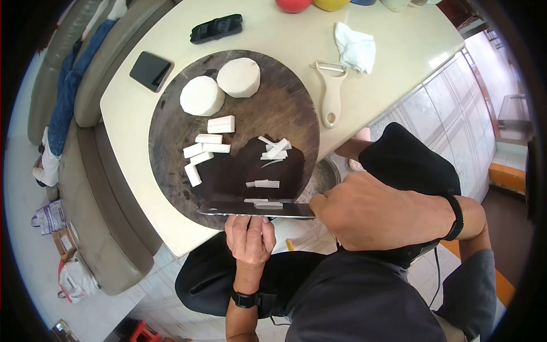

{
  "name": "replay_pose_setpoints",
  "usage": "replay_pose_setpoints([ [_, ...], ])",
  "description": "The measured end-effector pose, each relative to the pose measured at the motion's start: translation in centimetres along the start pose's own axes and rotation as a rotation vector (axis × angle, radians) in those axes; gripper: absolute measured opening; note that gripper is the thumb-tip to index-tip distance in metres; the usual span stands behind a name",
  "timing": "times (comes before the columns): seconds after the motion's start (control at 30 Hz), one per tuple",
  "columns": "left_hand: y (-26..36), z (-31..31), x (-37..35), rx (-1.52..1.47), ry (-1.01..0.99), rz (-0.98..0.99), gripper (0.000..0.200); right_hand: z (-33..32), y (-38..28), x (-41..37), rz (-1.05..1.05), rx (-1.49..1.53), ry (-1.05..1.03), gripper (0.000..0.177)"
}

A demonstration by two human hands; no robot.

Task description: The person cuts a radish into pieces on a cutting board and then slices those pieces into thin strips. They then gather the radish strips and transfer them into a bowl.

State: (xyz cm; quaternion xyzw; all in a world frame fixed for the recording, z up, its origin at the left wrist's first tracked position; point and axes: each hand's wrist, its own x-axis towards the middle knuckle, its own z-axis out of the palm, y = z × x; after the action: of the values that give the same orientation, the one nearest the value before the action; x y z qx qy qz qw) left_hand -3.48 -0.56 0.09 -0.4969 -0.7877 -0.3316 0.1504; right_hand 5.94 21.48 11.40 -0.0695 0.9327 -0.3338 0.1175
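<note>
My right hand (364, 212) is closed around the handle of a kitchen knife (293, 210), its blade lying across the near edge of a round wooden cutting board (171, 148). Thin white slices (268, 204) lie along the blade. My left hand (249, 238) has its fingers bent and pressed together beside the blade; what they hold, if anything, is hidden. On the board rest two thick white vegetable rounds (239, 77), several cut white sticks (209, 138) at the left, and a small pile of thin slices (277, 149) at the right. A dark wet patch spreads beneath them.
A cream peeler (331, 94) and a crumpled white cloth (355, 48) lie right of the board. A phone (151, 71) and a black packet (216, 28) sit at the upper left. Below the table edge is a metal basin (325, 175). Another person's legs (71, 85) rest on the sofa.
</note>
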Motion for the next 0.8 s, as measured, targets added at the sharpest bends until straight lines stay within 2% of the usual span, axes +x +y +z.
replay_pose_setpoints([
  [0.17, 0.0, 0.1, 0.4, -0.01, 0.002, 0.002, 0.019, -0.3, 0.0, 0.1, -0.026, 0.024, 0.013, 0.012],
  [0.23, -0.1, 0.1, 0.7, 0.034, 0.026, 0.041, 0.011, -0.4, -0.1, 0.3, -0.04, 0.033, 0.025, 0.011],
  [0.33, -0.1, 0.1, 0.5, 0.038, 0.024, 0.027, 0.011, -0.4, -0.3, 0.7, -0.003, 0.041, -0.064, 0.011],
  [0.47, 0.0, 0.0, 0.5, 0.037, 0.014, 0.031, 0.011, -0.2, -0.2, 0.9, -0.027, 0.036, -0.014, 0.011],
  [0.53, 0.0, -0.1, 0.2, -0.014, -0.01, 0.005, 0.02, 0.0, -0.1, 1.0, -0.032, 0.042, 0.005, 0.01],
  [0.73, 0.0, -0.1, 0.3, -0.008, -0.016, -0.002, 0.021, 0.6, 0.1, 1.8, -0.058, 0.072, 0.025, 0.009],
  [0.8, 0.0, -0.1, 0.4, 0.008, -0.008, 0.005, 0.018, 1.0, 0.0, 2.2, -0.099, 0.096, 0.089, 0.017],
])
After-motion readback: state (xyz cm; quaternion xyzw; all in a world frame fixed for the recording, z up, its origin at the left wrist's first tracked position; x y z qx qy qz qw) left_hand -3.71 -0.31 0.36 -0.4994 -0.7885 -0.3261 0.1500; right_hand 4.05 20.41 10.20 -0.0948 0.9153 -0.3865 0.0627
